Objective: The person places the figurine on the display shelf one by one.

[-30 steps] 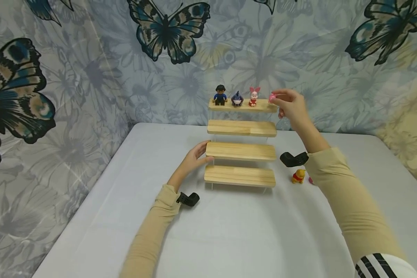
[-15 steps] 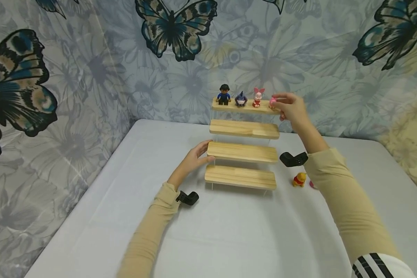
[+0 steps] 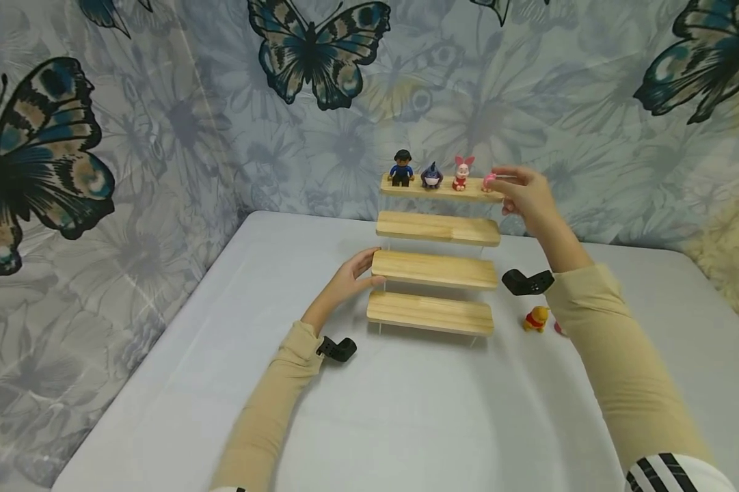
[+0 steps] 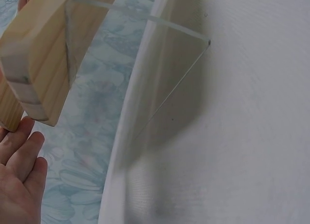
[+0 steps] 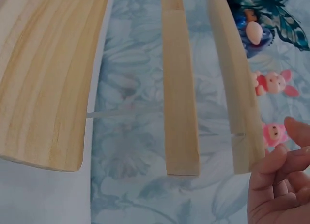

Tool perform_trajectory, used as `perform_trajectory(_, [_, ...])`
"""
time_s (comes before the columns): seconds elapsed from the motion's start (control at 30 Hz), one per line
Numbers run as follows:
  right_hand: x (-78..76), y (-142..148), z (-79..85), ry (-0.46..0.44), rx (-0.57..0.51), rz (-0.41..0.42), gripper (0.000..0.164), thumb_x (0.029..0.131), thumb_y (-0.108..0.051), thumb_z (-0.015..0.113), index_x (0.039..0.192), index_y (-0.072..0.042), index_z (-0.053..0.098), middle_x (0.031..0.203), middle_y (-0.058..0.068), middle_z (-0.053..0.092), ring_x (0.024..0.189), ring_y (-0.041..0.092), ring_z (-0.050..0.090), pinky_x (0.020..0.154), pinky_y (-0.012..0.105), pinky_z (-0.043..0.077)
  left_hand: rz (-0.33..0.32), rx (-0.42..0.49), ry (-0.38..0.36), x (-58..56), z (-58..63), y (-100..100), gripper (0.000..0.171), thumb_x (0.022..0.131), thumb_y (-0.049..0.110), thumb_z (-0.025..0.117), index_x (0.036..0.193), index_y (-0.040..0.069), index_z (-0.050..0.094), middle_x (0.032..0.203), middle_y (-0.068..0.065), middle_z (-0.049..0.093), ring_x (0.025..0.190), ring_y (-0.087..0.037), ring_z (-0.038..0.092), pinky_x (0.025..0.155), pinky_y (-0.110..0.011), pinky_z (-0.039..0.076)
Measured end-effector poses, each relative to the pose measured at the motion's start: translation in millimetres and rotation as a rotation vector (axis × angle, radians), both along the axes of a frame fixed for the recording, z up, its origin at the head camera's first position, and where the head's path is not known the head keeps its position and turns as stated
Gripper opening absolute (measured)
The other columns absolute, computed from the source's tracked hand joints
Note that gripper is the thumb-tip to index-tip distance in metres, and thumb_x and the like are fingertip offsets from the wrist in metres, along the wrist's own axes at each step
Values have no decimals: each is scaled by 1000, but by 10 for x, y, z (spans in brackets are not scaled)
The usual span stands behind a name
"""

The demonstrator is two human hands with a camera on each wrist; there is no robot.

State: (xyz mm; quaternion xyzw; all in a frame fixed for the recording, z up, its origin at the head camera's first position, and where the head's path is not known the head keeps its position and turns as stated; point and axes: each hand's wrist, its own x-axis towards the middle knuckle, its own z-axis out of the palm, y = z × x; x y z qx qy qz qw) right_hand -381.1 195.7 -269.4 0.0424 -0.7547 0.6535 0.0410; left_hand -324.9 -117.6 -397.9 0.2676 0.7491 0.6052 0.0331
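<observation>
A stepped display stand with several wooden boards stands on the table, its third board (image 3: 433, 270) from the top at mid-height. At that board's left end my left hand (image 3: 347, 277) holds on, thumb at the front edge and index finger at the back. In the left wrist view, the other fingers (image 4: 30, 154) lie fairly straight by the boards. My right hand (image 3: 529, 195) pinches a small pink figurine (image 3: 489, 182) at the right end of the top board (image 3: 433, 190). Left of it sit a Piglet figurine (image 3: 461, 173), an Eeyore figurine (image 3: 432, 176) and a dark-haired toy figure (image 3: 401, 169).
A Winnie-the-Pooh figurine (image 3: 536, 319) stands on the white table (image 3: 406, 410) right of the stand. Beside it a pink item (image 3: 560, 329) is partly hidden by my right sleeve. Clear thin supports (image 4: 140, 15) carry the boards. Butterfly-print cloth (image 3: 320, 157) hangs behind.
The pink figurine has come down onto the top board's right end, my right hand still at it. My left hand stays at the third board. The head view has shifted slightly.
</observation>
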Motion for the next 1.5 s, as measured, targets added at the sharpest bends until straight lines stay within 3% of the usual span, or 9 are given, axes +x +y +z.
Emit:
perform_trajectory(0.27, [274, 239, -87, 78, -265, 9, 27, 82, -15, 67, 105, -8, 55, 96, 0, 58, 40, 7, 30, 39, 19, 37, 1, -11, 24, -49, -82, 4, 67, 85, 16, 63, 137, -6, 27, 137, -20, 32, 126, -25, 30, 103, -25, 23])
perform_trajectory(0.33, [358, 345, -163, 66, -217, 30, 25, 84, -17, 65, 105, -8, 55, 97, -2, 59, 41, 8, 28, 39, 20, 35, -4, -4, 4, -7, -31, 5, 65, 86, 10, 61, 137, -8, 25, 137, -22, 31, 127, -27, 28, 104, -26, 23])
perform_trajectory(0.47, [542, 521, -394, 14, 99, 56, 35, 88, -31, 58, 112, -7, 52, 99, -8, 58, 45, 9, 29, 42, 24, 35, 6, 3, -18, 108, 87, -9, 61, 86, -2, 58, 135, -12, 23, 137, -27, 28, 127, -33, 26, 104, -29, 22])
perform_trajectory(0.6, [696, 664, -672, -43, 474, 109, 47, 90, -38, 52, 121, -3, 48, 106, 6, 54, 47, 13, 36, 43, 30, 38, 16, -7, -10, 168, 142, -19, 60, 86, -5, 56, 135, -13, 22, 137, -28, 27, 126, -34, 26, 104, -30, 22])
perform_trajectory(0.77, [829, 752, -944, -59, 724, 170, 46, 90, -31, 55, 120, 4, 50, 115, 28, 49, 52, 20, 47, 45, 30, 42, 23, 0, -19, 169, 123, -45, 59, 86, -5, 55, 136, -12, 23, 137, -27, 27, 127, -34, 26, 104, -29, 22])
perform_trajectory(0.97, [968, 902, -1061, -132, 729, 242, 48, 85, -20, 63, 120, 8, 48, 118, 30, 48, 47, 17, 43, 42, 29, 42, 10, 2, -3, 121, 68, -35, 64, 87, 8, 60, 136, -10, 24, 138, -25, 27, 127, -31, 27, 104, -27, 23])
perform_trajectory(1.1, [1026, 955, -1082, -158, 756, 269, 49, 82, -16, 65, 120, 9, 48, 117, 32, 46, 42, 16, 41, 40, 32, 44, -2, -7, 7, 172, 178, 9, 59, 86, -5, 56, 134, -14, 23, 137, -29, 25, 127, -35, 25, 104, -29, 22])
perform_trajectory(1.27, [1072, 981, -1124, -153, 752, 264, 47, 82, -13, 63, 120, 10, 48, 116, 35, 45, 41, 15, 41, 40, 33, 45, -13, -19, 1, 186, 206, 39, 59, 87, -4, 56, 134, -15, 22, 137, -30, 24, 127, -35, 24, 105, -30, 21])
perform_trajectory(1.5, [1103, 991, -1172, -139, 721, 240, 45, 83, -15, 64, 119, 9, 50, 112, 33, 49, 42, 15, 42, 40, 32, 45, -16, -16, -8, 79, 87, 24, 61, 87, -2, 57, 136, -12, 22, 138, -26, 26, 128, -32, 25, 104, -27, 22])
